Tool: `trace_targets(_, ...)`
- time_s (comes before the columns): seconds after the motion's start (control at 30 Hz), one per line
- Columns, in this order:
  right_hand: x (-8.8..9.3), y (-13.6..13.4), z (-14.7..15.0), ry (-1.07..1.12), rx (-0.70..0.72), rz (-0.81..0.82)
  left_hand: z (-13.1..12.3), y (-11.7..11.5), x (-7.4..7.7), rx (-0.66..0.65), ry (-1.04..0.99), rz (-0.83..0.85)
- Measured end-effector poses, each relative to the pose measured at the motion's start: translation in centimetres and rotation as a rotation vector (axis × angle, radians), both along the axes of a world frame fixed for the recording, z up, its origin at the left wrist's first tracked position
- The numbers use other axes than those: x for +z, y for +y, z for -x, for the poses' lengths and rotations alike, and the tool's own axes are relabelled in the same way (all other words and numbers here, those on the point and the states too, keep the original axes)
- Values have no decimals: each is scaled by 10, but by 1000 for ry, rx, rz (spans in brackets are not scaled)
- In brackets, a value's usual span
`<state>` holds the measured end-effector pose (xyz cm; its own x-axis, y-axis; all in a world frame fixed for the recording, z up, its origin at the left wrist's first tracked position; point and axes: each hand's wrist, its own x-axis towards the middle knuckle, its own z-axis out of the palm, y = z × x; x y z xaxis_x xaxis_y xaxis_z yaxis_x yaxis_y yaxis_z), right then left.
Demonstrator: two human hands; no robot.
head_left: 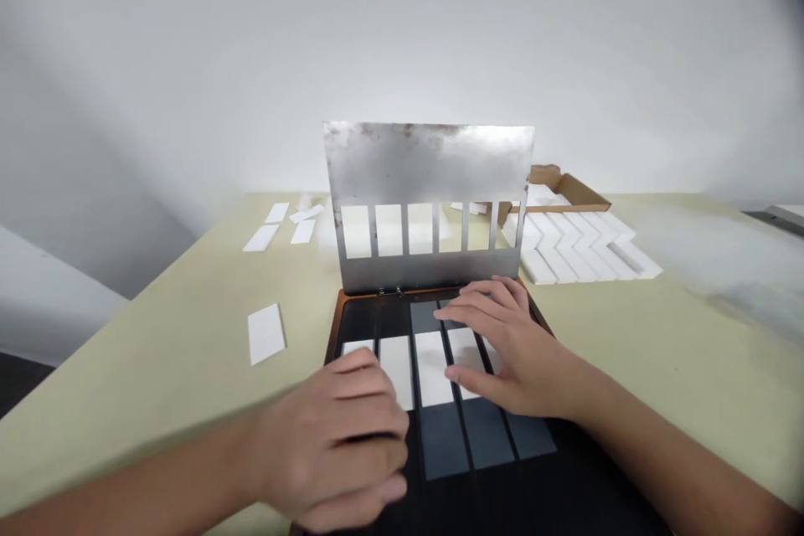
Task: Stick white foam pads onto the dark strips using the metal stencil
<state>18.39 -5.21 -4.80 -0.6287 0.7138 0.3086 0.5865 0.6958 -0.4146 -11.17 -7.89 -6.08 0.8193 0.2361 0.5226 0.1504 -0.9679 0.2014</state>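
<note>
A black jig [440,507] with a raised slotted metal plate [427,163] hinged at its back lies before me. White rectangular cards [433,368] sit in a row across its bed, with dark grey pieces [444,441] showing above and below several of them. My left hand [345,440] is over the left side of the bed, fingers curled; anything inside them is hidden. My right hand [502,343] spreads its fingers over the cards on the right, thumb and fingertips at their surface. It partly covers the rightmost cards.
On the pale yellow table [646,352], a single white card [266,333] lies left of the jig, with several loose ones [261,238] farther back. Stacked white pieces [578,247] lie at the back right before a cardboard box [585,191]. A wall stands behind.
</note>
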Motion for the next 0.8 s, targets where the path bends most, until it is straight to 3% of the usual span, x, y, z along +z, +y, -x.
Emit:
trace_targets(0.07,2,-1,0,-28,37,16,2,2,0,-101,7,100)
trace_targets(0.17,0,-1,0,-37,68,25,0,4,0,-96,42,172)
trace_targets(0.3,-4,-2,-1,-73,103,31,-4,5,7,-122,80,131)
trace_targets(0.5,-4,-3,-1,-116,106,41,-11,9,30,-154,276,46)
trace_targets(0.8,-5,-4,-1,-131,99,0,-12,8,27,-151,238,76)
